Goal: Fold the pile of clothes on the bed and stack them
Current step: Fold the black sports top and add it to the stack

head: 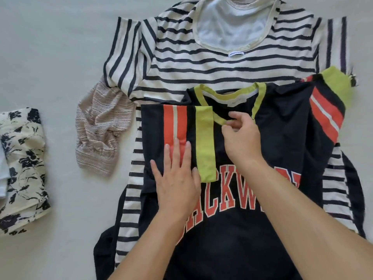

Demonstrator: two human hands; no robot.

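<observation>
Two hands are in view, and four pieces of clothing on the pale bed (pixel 56 57). Nearest is the black T-shirt (pixel 278 142), which lies face up on top of the others, in the middle and a little to the right. It has big orange letters with white edges across the chest, a yellow-green collar, and sleeves with orange and white stripes and a yellow-green cuff. Its left sleeve (pixel 181 126) is folded inward over the chest. The right sleeve (pixel 327 106) lies out to the side.

The left hand (pixel 177 176) rests flat on the folded sleeve, with fingers straight and together. The right hand (pixel 240 138) has curled fingers and pinches the cloth just beside the collar.

At the left edge of the bed there is one folded garment with dark flowers on cream (pixel 22 168), well apart from the rest. Under the black shirt lies one striped shirt (pixel 212 63), cream with dark stripes, spread flat, its wide neck at the far end. One beige knitted piece (pixel 99 130) lies crumpled, partly under the striped sleeve.
</observation>
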